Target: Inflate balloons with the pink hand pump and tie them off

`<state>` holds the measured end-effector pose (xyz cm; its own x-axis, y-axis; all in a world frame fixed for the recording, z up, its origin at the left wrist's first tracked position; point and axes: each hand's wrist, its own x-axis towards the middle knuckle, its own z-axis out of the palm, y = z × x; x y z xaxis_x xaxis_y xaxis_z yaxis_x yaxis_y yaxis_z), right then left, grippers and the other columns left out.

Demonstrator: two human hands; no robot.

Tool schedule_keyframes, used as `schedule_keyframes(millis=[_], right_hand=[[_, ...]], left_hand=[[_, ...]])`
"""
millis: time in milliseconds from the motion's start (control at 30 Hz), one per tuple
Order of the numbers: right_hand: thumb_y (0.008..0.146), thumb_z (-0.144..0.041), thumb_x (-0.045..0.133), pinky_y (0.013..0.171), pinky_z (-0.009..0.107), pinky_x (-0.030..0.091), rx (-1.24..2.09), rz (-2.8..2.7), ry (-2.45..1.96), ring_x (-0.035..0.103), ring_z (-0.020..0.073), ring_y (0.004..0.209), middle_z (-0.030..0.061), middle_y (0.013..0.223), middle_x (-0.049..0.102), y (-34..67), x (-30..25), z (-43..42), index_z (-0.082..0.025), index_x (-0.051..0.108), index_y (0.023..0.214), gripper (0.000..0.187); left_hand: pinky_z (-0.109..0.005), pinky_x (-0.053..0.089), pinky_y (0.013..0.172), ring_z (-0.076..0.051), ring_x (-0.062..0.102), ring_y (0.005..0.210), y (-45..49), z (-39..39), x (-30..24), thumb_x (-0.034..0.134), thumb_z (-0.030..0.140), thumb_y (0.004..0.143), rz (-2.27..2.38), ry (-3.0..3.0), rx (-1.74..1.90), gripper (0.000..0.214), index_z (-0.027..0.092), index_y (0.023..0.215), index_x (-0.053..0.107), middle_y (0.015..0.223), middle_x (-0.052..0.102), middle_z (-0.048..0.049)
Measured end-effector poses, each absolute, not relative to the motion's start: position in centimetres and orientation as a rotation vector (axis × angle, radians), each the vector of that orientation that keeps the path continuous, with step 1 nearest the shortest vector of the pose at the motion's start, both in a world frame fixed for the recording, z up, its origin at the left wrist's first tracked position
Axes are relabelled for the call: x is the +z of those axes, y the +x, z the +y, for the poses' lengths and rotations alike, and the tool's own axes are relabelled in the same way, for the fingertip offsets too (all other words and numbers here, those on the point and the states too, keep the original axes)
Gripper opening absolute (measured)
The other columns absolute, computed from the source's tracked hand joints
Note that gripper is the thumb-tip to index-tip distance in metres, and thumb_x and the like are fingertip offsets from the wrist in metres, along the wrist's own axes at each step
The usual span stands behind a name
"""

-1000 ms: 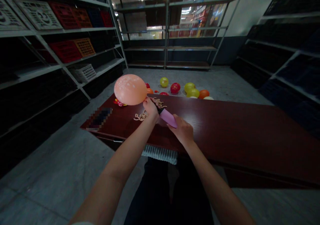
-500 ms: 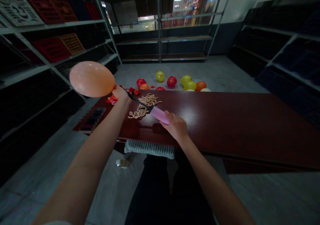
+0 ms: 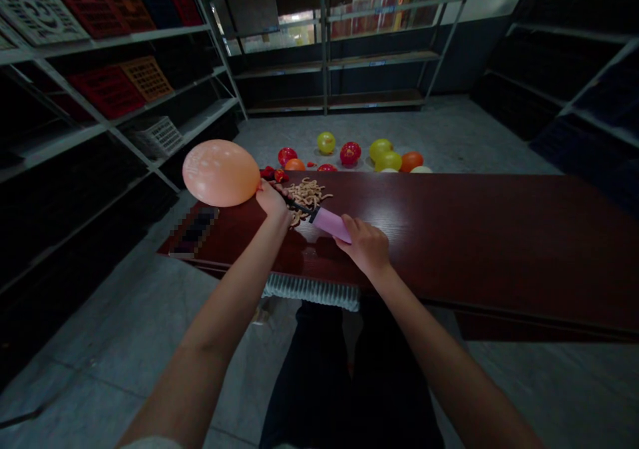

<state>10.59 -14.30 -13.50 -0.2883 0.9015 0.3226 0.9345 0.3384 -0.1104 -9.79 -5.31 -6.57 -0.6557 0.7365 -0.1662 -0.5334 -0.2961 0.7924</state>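
An inflated pale orange balloon (image 3: 221,173) sticks out to the left of my left hand (image 3: 273,203). That hand is closed round its neck and seems to grip the end of the balloon pump there as well; the fingers hide the nozzle. Between my hands runs the pump's short black shaft, leading into the pink barrel of the balloon pump (image 3: 331,223). My right hand (image 3: 367,243) is wrapped round the lower right end of that barrel. Beneath the shaft, a heap of uninflated beige balloons (image 3: 307,193) lies on the dark red table (image 3: 474,236).
Uninflated red balloons (image 3: 273,173) lie at the table's far left edge. A pixelated dark flat object (image 3: 196,231) sits at the left corner. Inflated yellow balloons (image 3: 381,150) and red balloons (image 3: 350,153) rest on the floor beyond. Shelves with crates (image 3: 146,78) stand at left.
My left hand and the orange balloon have moved right, closer to my right hand. Less of the pump's black shaft shows. The view has shifted slightly.
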Motion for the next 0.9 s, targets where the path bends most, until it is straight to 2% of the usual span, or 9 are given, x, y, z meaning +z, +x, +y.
schedule_keyframes(millis=[167, 333, 567, 733, 900], right_hand=[[0.101, -0.045, 0.052, 0.073, 0.031, 0.035, -0.154, -2.22, -1.696, 0.064, 0.0228, 0.093, 0.0132, 0.115, 0.071, 10.7, -13.8, -14.3, -0.018, 0.054, 0.143, 0.05], [0.101, -0.047, 0.051, 0.075, 0.03, 0.036, -0.138, -2.185, -1.708, 0.065, 0.0222, 0.094, 0.0125, 0.119, 0.071, 10.8, -13.9, -14.3, -0.018, 0.053, 0.143, 0.051], [0.104, -0.049, 0.047, 0.079, 0.03, 0.038, -0.088, -2.279, -1.645, 0.065, 0.0234, 0.1, 0.0144, 0.118, 0.07, 10.2, -13.9, -14.4, -0.017, 0.047, 0.149, 0.055], [0.103, -0.05, 0.049, 0.08, 0.029, 0.04, -0.083, -2.279, -1.625, 0.065, 0.0227, 0.098, 0.0133, 0.116, 0.071, 10.2, -13.5, -14.6, -0.018, 0.048, 0.149, 0.056], [0.1, -0.046, 0.056, 0.078, 0.03, 0.044, -0.106, -2.27, -1.588, 0.068, 0.0239, 0.097, 0.0111, 0.112, 0.073, 10.0, -13.3, -14.7, -0.02, 0.056, 0.143, 0.051]], left_hand=[[-0.022, 0.031, 0.039, -0.009, 0.035, 0.039, -4.9, -6.6, -7.8, 0.038, 0.027, 0.107, 0.994, 0.383, 1.993, 0.033, 0.022, 0.074, 0.039, 0.053, 0.035, 0.0048], [-0.022, 0.026, 0.037, -0.008, 0.034, 0.037, -3.9, -6.2, -7.8, 0.044, 0.032, 0.106, 0.926, 0.354, 1.97, 0.033, 0.023, 0.075, 0.039, 0.053, 0.034, 0.0064], [-0.02, 0.023, 0.036, -0.006, 0.033, 0.035, -7.2, -4.4, -7.3, 0.038, 0.022, 0.106, 1.058, 0.324, 1.967, 0.032, 0.022, 0.074, 0.038, 0.051, 0.034, 0.0083], [-0.018, 0.023, 0.036, -0.006, 0.034, 0.036, -10.8, -3.1, -5.5, 0.041, 0.014, 0.103, 1.11, 0.369, 1.968, 0.031, 0.022, 0.073, 0.036, 0.053, 0.036, 0.0076], [-0.016, 0.026, 0.038, -0.006, 0.037, 0.036, -15.5, -1.9, -3.3, 0.048, 0.022, 0.105, 1.189, 0.319, 1.985, 0.028, 0.022, 0.078, 0.039, 0.053, 0.037, 0.0092]])
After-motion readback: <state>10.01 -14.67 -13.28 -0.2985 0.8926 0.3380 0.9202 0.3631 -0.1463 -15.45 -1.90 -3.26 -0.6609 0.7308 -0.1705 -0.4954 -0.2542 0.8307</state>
